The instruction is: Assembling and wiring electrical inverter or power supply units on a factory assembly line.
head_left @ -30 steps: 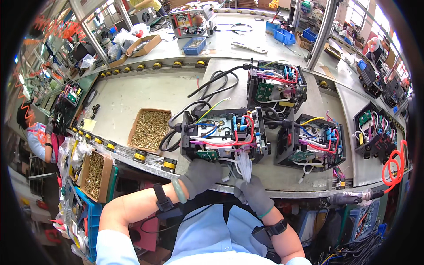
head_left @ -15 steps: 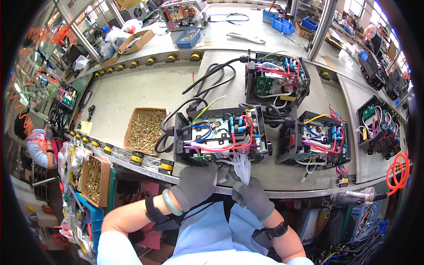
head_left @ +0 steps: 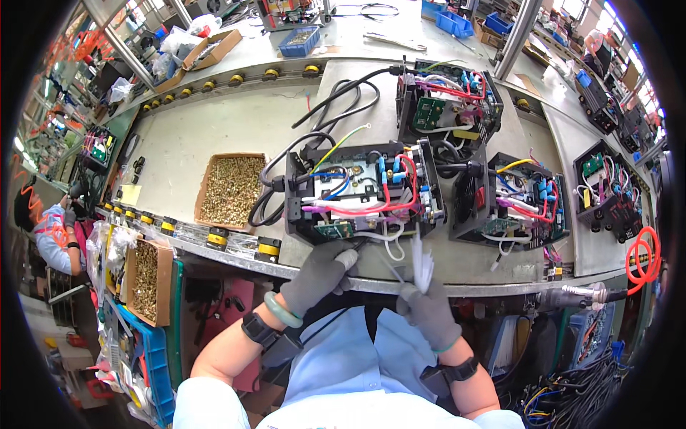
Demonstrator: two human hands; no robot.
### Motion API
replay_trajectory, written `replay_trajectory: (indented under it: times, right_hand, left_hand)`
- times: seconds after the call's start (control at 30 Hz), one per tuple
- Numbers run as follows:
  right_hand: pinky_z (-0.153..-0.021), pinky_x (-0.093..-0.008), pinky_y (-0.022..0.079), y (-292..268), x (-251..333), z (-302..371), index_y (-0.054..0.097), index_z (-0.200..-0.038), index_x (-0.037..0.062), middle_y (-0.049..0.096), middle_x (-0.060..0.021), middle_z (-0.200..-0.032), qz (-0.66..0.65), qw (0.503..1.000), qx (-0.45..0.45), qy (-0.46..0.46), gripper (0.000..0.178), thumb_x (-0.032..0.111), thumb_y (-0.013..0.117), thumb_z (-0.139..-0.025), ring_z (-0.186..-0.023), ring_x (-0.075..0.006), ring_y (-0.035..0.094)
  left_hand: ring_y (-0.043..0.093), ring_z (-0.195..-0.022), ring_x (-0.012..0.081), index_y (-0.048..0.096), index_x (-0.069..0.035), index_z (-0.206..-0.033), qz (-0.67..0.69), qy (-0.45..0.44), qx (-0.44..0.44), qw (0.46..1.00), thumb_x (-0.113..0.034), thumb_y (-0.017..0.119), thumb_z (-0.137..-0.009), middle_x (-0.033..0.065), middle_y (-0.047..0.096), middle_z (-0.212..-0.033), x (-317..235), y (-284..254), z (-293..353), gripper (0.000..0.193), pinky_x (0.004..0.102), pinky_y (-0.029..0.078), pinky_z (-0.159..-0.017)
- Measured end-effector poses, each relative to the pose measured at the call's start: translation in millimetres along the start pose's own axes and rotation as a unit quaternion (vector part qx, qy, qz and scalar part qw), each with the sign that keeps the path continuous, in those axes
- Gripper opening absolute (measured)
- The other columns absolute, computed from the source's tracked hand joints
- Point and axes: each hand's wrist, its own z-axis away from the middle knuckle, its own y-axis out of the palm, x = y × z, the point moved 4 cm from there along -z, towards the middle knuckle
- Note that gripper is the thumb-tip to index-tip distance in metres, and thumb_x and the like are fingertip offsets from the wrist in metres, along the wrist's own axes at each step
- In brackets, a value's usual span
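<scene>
Both of my hands wear grey gloves at the table's near edge. My right hand point(head_left: 429, 312) is closed round a bundle of white cable ties point(head_left: 423, 266); their upper ends fan out, and a thin strand sticks out to the left. My left hand point(head_left: 318, 277) is closed just below the front of an open black device point(head_left: 357, 193); what its fingers hold, if anything, is hidden. A whitish band shows at its fingertips. Red, blue and white wires cross inside the device. A white wire loop point(head_left: 395, 242) hangs from its front, and a yellow-green wire point(head_left: 341, 148) stands up.
Two similar open devices point(head_left: 511, 204) point(head_left: 450, 104) stand right and behind, another point(head_left: 616, 187) farther right. A box of brass-coloured fasteners point(head_left: 230, 189) lies left; a second box point(head_left: 148, 282) sits lower left. Black cables point(head_left: 343, 107) loop behind. An air tool point(head_left: 572, 297) lies along the right edge.
My right hand has drawn the cable ties away from the device, slightly right. The view has tilted, so the table sits higher. My left hand stays near the device's front.
</scene>
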Motion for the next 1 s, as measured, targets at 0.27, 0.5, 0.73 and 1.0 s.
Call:
replay_trajectory:
  times: [0.27, 0.5, 0.73, 1.0]
  right_hand:
    - [-0.047, -0.0245, 0.040, 21.3, 1.8, -2.7, 0.054, -0.129, -0.0039, 0.057, -0.0054, -0.064, -0.034, 0.999, 0.015, -0.002, 0.040, 0.014, 0.050, -0.094, -0.052, -0.0089, 0.050]
    - [-0.042, -0.0245, 0.037, 44.0, 3.3, -22.3, 0.055, -0.112, -0.0010, 0.058, -0.0059, -0.067, -0.096, 0.995, 0.008, -0.005, 0.028, 0.019, 0.054, -0.092, -0.047, -0.0108, 0.048]
    - [-0.042, -0.0260, 0.037, 50.1, 4.1, -25.3, 0.058, -0.090, 0.0010, 0.058, -0.0066, -0.066, -0.123, 0.992, 0.015, -0.025, 0.019, 0.019, 0.053, -0.093, -0.048, -0.0110, 0.049]
    - [-0.046, -0.0255, 0.042, 48.6, 0.2, -32.4, 0.064, -0.111, -0.0006, 0.065, -0.0052, -0.071, 0.103, 0.984, -0.048, -0.139, 0.026, 0.017, 0.055, -0.094, -0.050, -0.0091, 0.054]
  left_hand:
    - [0.060, -0.058, 0.0106, 0.064, -0.001, -0.102, 0.019, -0.021, 0.026, 0.999, -0.020, 0.050, -0.095, 0.0049, 0.063, -0.078, -0.6, -6.3, -10.2, 0.025, 0.0224, 0.046, -0.048]
    - [0.054, -0.049, 0.0124, 0.062, -0.002, -0.090, -0.011, -0.022, 0.029, 0.999, -0.033, 0.048, -0.097, 0.0040, 0.057, -0.065, -10.5, -2.8, -5.0, 0.035, 0.0260, 0.044, -0.042]
    - [0.055, -0.053, 0.0105, 0.059, -0.005, -0.087, -0.009, -0.021, 0.037, 0.999, -0.040, 0.044, -0.102, 0.0019, 0.057, -0.069, -9.9, 9.1, 9.0, 0.041, 0.0237, 0.044, -0.045]
    - [0.059, -0.059, 0.0109, 0.065, -0.002, -0.091, 0.131, 0.055, -0.107, 0.984, -0.025, 0.053, -0.099, 0.0038, 0.063, -0.074, 8.8, 13.9, 1.2, 0.027, 0.0231, 0.046, -0.054]
